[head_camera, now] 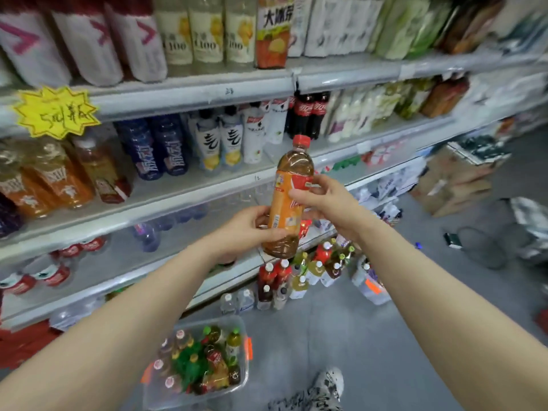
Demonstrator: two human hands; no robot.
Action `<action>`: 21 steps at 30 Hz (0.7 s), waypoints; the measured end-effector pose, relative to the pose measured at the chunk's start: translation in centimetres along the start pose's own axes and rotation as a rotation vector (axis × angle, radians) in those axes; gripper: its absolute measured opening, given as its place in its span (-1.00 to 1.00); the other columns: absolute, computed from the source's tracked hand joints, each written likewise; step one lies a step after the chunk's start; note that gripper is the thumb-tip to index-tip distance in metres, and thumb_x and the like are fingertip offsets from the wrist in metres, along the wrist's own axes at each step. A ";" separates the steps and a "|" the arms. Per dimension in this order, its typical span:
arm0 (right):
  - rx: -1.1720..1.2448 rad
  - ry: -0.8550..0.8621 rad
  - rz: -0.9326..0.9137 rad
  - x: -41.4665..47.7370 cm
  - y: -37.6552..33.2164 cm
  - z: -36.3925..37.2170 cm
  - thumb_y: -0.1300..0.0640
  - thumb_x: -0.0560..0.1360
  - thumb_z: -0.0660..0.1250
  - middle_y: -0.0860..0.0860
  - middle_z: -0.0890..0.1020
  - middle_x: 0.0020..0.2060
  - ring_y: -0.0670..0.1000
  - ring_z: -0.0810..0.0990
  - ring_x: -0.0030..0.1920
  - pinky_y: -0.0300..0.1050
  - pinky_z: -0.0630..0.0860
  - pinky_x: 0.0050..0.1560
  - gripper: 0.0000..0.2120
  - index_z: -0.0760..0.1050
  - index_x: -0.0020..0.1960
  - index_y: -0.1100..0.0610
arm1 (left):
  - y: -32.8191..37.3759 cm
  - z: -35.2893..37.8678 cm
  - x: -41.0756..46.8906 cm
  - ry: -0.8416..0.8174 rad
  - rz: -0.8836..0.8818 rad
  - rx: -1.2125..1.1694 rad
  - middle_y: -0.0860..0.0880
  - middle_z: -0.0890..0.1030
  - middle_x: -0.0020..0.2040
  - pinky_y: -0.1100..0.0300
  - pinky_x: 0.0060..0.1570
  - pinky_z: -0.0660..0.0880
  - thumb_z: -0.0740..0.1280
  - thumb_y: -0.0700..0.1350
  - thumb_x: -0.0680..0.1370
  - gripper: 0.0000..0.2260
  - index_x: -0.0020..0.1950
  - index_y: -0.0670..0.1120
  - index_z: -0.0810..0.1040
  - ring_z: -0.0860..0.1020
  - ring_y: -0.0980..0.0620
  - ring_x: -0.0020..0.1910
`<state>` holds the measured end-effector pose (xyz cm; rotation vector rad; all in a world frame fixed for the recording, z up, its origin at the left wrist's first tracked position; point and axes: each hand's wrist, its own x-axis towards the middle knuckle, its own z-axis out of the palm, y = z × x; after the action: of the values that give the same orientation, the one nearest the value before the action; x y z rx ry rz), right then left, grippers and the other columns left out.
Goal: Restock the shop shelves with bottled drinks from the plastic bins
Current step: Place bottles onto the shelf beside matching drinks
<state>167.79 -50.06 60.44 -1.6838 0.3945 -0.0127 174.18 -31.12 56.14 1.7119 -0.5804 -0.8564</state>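
Brown tea fills the bottle (289, 200) that the left hand (252, 229) and right hand (326, 200) both grip, upright, near the shelves (189, 185), above a bin (243, 378).

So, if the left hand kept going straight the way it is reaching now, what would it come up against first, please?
The left hand already grips the tea bottle. Carried on up and forward, it would probably meet the shelf edge below the white bottles, though depth is hard to judge.
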 end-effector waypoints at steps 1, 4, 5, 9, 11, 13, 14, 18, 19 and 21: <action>-0.006 0.044 -0.011 -0.3 -0.3 -1.1 0.11 0.45 0.54 0.10 0.68 0.14 0.03 0.71 0.06 0.07 0.66 0.08 -0.45 0.40 0.35 0.16 | 1.1 0.7 0.9 -0.024 0.002 0.009 0.02 0.61 0.21 0.13 0.20 0.55 0.55 -0.05 0.43 -0.43 0.37 -0.08 0.43 0.61 0.11 0.14; -0.062 0.159 -0.028 -1.1 -1.3 -4.5 0.06 0.42 0.57 0.09 0.66 0.12 0.02 0.71 0.03 -0.01 0.67 -0.03 -0.42 0.39 0.33 0.15 | 4.3 3.8 3.5 -0.047 0.035 0.056 0.03 0.64 0.18 0.05 0.19 0.55 0.58 0.09 0.34 -0.40 0.30 0.00 0.46 0.63 0.05 0.12; -0.093 0.193 -0.036 -1.4 -1.7 -5.7 0.02 0.41 0.58 0.07 0.65 0.09 0.00 0.70 -0.01 -0.11 0.65 -0.13 -0.42 0.40 0.31 0.14 | 5.3 5.1 4.3 -0.038 0.055 0.077 0.04 0.63 0.16 0.09 0.15 0.57 0.57 0.08 0.37 -0.46 0.27 0.03 0.46 0.63 0.05 0.10; -0.159 0.264 -0.063 -2.3 -2.2 -12.3 -0.09 0.37 0.58 0.03 0.66 0.05 -0.03 0.68 -0.03 -0.18 0.56 -0.19 -0.40 0.43 0.28 0.09 | 8.6 10.3 7.9 -0.055 0.105 0.017 0.04 0.63 0.14 0.13 0.05 0.60 0.55 -0.02 0.41 -0.57 0.22 0.09 0.47 0.64 0.07 0.06; -0.130 0.251 -0.045 -3.0 -2.2 -16.9 -0.08 0.41 0.56 0.05 0.67 0.07 -0.03 0.70 0.00 -0.17 0.61 -0.12 -0.47 0.45 0.26 0.08 | 10.3 13.2 9.9 -0.103 0.112 -0.023 0.02 0.65 0.13 0.03 0.12 0.59 0.54 -0.08 0.42 -0.63 0.13 0.14 0.49 0.64 0.01 0.09; -0.080 0.217 -0.019 -3.9 -2.3 -21.6 0.01 0.48 0.50 0.07 0.69 0.07 -0.05 0.71 -0.03 -0.18 0.63 -0.10 -0.59 0.48 0.25 0.09 | 12.1 16.3 12.2 -0.160 0.131 -0.046 0.00 0.65 0.15 -0.02 0.15 0.58 0.53 -0.12 0.43 -0.63 0.14 0.13 0.49 0.64 -0.02 0.11; -0.070 0.201 -0.003 -4.3 -2.3 -23.9 0.04 0.51 0.48 0.07 0.69 0.07 -0.04 0.71 -0.01 -0.15 0.64 -0.07 -0.63 0.49 0.25 0.08 | 12.9 17.9 13.4 -0.188 0.146 -0.052 -0.01 0.64 0.16 -0.05 0.17 0.57 0.52 -0.13 0.44 -0.61 0.19 0.12 0.49 0.64 -0.02 0.12; -0.074 0.220 0.028 -5.7 -1.8 -32.7 0.11 0.54 0.45 0.12 0.70 0.11 0.07 0.71 0.08 -0.09 0.66 0.03 -0.72 0.52 0.22 0.08 | 16.0 25.0 18.4 -0.266 0.163 -0.105 -0.05 0.60 0.21 -0.04 0.10 0.60 0.48 -0.20 0.46 -0.53 0.29 0.09 0.42 0.63 -0.02 0.13; -0.070 0.251 0.028 -5.9 -1.5 -34.8 0.12 0.53 0.46 0.14 0.69 0.11 0.07 0.71 0.07 -0.11 0.67 -0.02 -0.66 0.50 0.26 0.12 | 16.6 26.8 19.7 -0.278 0.155 -0.117 -0.07 0.60 0.20 0.01 0.03 0.61 0.48 -0.22 0.47 -0.52 0.28 0.09 0.40 0.63 -0.01 0.11; -0.084 0.301 0.026 -6.4 -1.2 -38.7 0.11 0.51 0.49 0.15 0.68 0.12 0.05 0.71 0.05 -0.10 0.66 -0.04 -0.56 0.46 0.32 0.17 | 17.9 30.2 22.0 -0.305 0.138 -0.146 -0.09 0.60 0.18 0.03 -0.02 0.62 0.46 -0.27 0.47 -0.48 0.33 0.02 0.35 0.64 0.01 0.07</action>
<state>153.05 -85.39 69.06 -1.7633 0.6503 -0.2355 164.90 -70.94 62.83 1.4021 -0.8093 -1.0420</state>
